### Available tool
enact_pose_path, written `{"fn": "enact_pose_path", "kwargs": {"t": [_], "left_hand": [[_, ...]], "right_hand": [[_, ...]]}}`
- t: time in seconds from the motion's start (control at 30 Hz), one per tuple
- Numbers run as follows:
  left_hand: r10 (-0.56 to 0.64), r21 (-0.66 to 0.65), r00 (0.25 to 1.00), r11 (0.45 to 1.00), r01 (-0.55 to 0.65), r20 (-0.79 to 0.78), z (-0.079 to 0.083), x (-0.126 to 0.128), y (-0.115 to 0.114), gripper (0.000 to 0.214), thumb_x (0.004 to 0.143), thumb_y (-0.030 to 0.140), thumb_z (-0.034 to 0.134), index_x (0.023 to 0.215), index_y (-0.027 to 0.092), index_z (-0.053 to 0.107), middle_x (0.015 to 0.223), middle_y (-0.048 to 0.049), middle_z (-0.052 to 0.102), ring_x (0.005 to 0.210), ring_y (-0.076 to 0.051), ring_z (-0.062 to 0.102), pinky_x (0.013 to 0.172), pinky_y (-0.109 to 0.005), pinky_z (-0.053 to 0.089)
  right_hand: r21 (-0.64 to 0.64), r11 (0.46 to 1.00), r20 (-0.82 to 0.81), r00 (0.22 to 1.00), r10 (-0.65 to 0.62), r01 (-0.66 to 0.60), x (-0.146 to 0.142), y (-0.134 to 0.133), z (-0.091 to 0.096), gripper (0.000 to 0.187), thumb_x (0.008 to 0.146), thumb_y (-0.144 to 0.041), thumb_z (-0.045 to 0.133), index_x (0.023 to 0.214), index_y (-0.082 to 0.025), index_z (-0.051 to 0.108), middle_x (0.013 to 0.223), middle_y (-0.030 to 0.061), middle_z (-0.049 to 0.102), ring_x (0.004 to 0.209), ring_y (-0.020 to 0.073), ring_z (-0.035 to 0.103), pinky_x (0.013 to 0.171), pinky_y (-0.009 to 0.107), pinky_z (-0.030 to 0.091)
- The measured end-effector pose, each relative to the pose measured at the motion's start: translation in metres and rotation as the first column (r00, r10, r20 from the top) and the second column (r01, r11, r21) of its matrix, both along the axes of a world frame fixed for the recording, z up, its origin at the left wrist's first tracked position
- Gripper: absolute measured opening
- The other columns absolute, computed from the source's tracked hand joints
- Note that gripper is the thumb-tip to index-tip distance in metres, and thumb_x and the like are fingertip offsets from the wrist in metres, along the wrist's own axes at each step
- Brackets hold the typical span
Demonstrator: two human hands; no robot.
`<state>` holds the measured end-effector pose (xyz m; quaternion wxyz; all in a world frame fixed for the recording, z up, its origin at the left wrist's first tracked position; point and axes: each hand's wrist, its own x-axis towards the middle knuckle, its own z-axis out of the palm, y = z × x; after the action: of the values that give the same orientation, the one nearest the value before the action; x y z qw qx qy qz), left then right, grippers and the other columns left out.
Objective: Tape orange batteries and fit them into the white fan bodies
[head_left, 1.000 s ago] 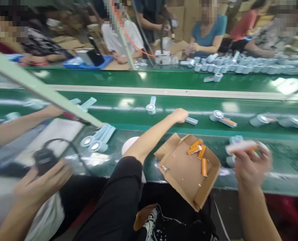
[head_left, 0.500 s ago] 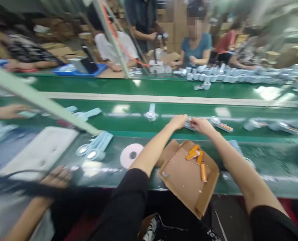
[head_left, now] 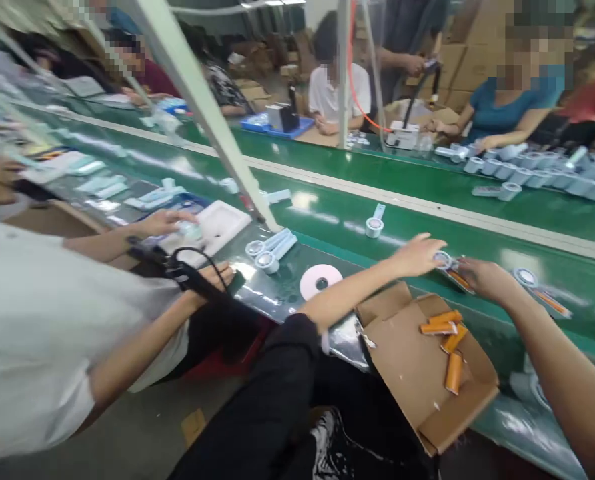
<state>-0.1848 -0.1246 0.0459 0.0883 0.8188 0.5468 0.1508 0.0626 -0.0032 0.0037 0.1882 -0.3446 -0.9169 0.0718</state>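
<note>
Head view: the pale-blue handled casing (head_left: 444,263) slants from the left hand (head_left: 417,256), fingers parted, rightward to the right hand (head_left: 486,277), grip unclear.

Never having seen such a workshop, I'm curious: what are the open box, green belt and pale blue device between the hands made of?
Open box: matte brown cardboard, by its folded flaps.
Green belt: probably rubber or plastic, glossy, since it reflects lights.
Pale blue device: seemingly moulded plastic, from its rounded end; blur hides its finish.
</note>
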Motion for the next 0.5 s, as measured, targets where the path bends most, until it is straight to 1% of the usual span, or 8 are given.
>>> {"fn": "enact_pose_path", "kwargs": {"t": [0.07,0.13,0.23,0.3,0.37,0.43,0.47,0.5], "left_hand": [[0.015,0.006,0.995,1.0,-0.016,0.102,-0.024,-0.016,-0.041,0.04,0.109,0.037,0.056,0.143,0.019,0.066,0.146,-0.0125,0.067,0.139,-0.024,0.059,0.121,-0.038,0.046],[0.158,-0.007,0.974,0.987,-0.159,0.163,-0.058,-0.06,-0.096,0.042,0.104,0.045,0.062,0.137,0.02,0.069,0.14,-0.0126,0.071,0.137,-0.028,0.061,0.122,-0.046,0.046],[0.235,-0.116,0.972,0.966,-0.232,0.011,-0.108,-0.139,-0.176,0.056,0.095,0.055,0.066,0.14,0.021,0.069,0.148,-0.0145,0.067,0.149,-0.038,0.048,0.126,-0.059,0.039],[0.261,-0.161,0.963,0.949,-0.27,-0.074,-0.129,-0.17,-0.21,0.062,0.096,0.052,0.061,0.148,0.019,0.063,0.161,-0.0146,0.055,0.154,-0.041,0.041,0.124,-0.06,0.041],[0.232,-0.126,0.968,0.962,-0.243,-0.097,-0.132,-0.174,-0.227,0.053,0.097,0.041,0.056,0.144,0.018,0.064,0.159,-0.0147,0.057,0.151,-0.042,0.044,0.121,-0.059,0.044],[0.205,0.019,0.977,0.979,-0.204,-0.062,-0.12,-0.156,-0.229,0.048,0.096,0.031,0.056,0.141,0.019,0.065,0.145,-0.0163,0.066,0.144,-0.043,0.051,0.119,-0.061,0.046],[0.202,0.123,0.979,0.972,-0.198,-0.022,-0.109,-0.141,-0.227,0.05,0.095,0.029,0.058,0.144,0.021,0.063,0.138,-0.0162,0.069,0.142,-0.043,0.053,0.119,-0.063,0.046],[0.201,0.234,0.979,0.951,-0.203,0.033,-0.096,-0.124,-0.224,0.055,0.094,0.028,0.062,0.149,0.024,0.059,0.134,-0.0152,0.07,0.142,-0.044,0.053,0.119,-0.066,0.045]], "right_hand": [[-0.034,0.998,-0.016,0.998,-0.053,0.052,0.055,-0.033,0.007,0.033,0.096,-0.046,0.06,0.105,-0.027,0.085,0.116,0.0106,0.082,0.108,0.0336,0.079,0.098,0.048,0.064],[-0.084,0.993,-0.106,0.99,-0.09,0.081,0.09,-0.078,0.012,0.031,0.099,-0.047,0.062,0.112,-0.028,0.083,0.123,0.0092,0.081,0.114,0.0332,0.078,0.098,0.047,0.064],[-0.194,0.981,-0.247,0.966,-0.08,0.031,0.107,-0.146,0.015,0.02,0.099,-0.042,0.07,0.11,-0.033,0.084,0.114,0.0042,0.084,0.102,0.0271,0.081,0.09,0.039,0.068],[-0.249,0.968,-0.333,0.94,-0.067,-0.019,0.102,-0.178,0.015,0.015,0.097,-0.036,0.073,0.106,-0.032,0.084,0.105,0.0031,0.085,0.093,0.0245,0.082,0.086,0.037,0.069],[-0.296,0.953,-0.421,0.904,-0.072,-0.062,0.09,-0.201,0.015,0.013,0.097,-0.032,0.074,0.104,-0.03,0.084,0.102,0.0031,0.085,0.091,0.0234,0.082,0.082,0.035,0.069],[-0.39,0.914,-0.487,0.868,-0.102,-0.111,0.072,-0.22,0.016,0.015,0.099,-0.032,0.072,0.108,-0.028,0.083,0.101,0.0034,0.085,0.085,0.021,0.082,0.075,0.032,0.067],[-0.469,0.871,-0.499,0.857,-0.127,-0.144,0.061,-0.229,0.018,0.02,0.1,-0.033,0.072,0.116,-0.027,0.082,0.099,0.0031,0.085,0.079,0.0193,0.081,0.069,0.03,0.066],[-0.556,0.81,-0.497,0.855,-0.145,-0.186,0.048,-0.238,0.02,0.03,0.099,-0.036,0.074,0.127,-0.027,0.078,0.095,0.0023,0.084,0.072,0.0178,0.079,0.064,0.027,0.064]]}}
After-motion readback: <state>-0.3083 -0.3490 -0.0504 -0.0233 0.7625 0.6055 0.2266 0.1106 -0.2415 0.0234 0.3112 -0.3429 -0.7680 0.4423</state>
